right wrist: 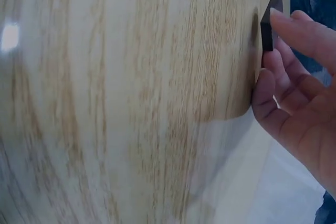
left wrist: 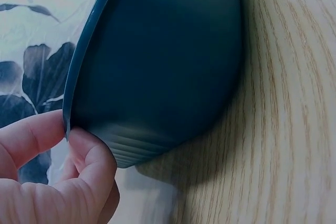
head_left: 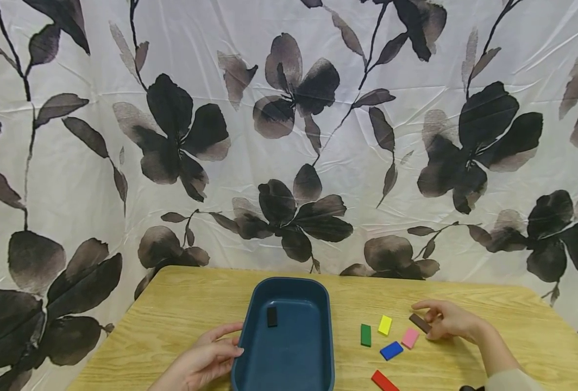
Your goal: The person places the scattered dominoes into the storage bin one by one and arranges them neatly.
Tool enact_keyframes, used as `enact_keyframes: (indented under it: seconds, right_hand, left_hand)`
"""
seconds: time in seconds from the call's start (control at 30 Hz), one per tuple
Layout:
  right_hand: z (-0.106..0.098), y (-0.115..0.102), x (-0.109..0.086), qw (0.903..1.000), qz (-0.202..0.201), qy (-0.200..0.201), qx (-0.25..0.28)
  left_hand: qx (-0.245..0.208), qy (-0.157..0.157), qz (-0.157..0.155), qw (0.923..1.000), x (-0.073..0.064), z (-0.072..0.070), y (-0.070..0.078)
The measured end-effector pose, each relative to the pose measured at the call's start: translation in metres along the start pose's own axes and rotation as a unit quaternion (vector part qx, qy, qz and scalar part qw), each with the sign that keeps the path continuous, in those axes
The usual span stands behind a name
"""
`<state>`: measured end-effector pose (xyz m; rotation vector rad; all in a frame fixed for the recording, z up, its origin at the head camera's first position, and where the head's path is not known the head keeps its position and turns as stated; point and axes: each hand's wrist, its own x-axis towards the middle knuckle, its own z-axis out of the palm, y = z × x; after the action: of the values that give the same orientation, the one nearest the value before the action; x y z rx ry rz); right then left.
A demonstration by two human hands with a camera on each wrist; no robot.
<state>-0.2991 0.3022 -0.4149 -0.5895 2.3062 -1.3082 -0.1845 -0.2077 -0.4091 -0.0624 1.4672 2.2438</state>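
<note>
A deep blue tray point(head_left: 283, 358) stands on the table, and a black block point(head_left: 271, 316) lies inside it toward the far left. My left hand point(head_left: 203, 355) is at the tray's left side. Seen from the left wrist, the thumb and a finger of that hand point(left wrist: 63, 177) pinch the tray's rim point(left wrist: 71, 77). Off to the right, my right hand point(head_left: 452, 320) holds a dark brown block point(head_left: 420, 323) between thumb and fingers. The right wrist view shows the brown block point(right wrist: 271, 22) tilted, close over the tabletop, with the fingers point(right wrist: 302, 32) around its near end.
Between the tray and my right hand lie a green block point(head_left: 365, 335), a yellow block point(head_left: 384, 325), a pink block point(head_left: 410, 338) and a blue block point(head_left: 391, 351). Nearer me is a red block point(head_left: 384, 381). A floral curtain point(head_left: 289, 163) hangs behind the wooden table point(head_left: 191, 293).
</note>
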Motion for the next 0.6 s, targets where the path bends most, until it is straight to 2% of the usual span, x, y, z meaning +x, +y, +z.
enact_keyframes:
  seconds: [0.2, 0.33, 0.6]
  right_hand:
    - [0.0030, -0.0043, 0.0045, 0.9997, 0.006, -0.010, -0.021]
    - [0.0038, -0.0027, 0.0050, 0.9995, 0.015, 0.005, -0.029]
    - [0.0088, -0.0001, 0.0022, 0.9983, 0.005, 0.041, -0.041]
  left_hand:
    - [0.000, 0.001, 0.001, 1.0000, -0.0008, 0.0008, -0.0007]
    - [0.001, 0.000, 0.001, 1.0000, -0.0012, 0.0014, -0.0016]
    - [0.000, -0.005, -0.001, 1.0000, -0.0003, 0.0001, -0.0015]
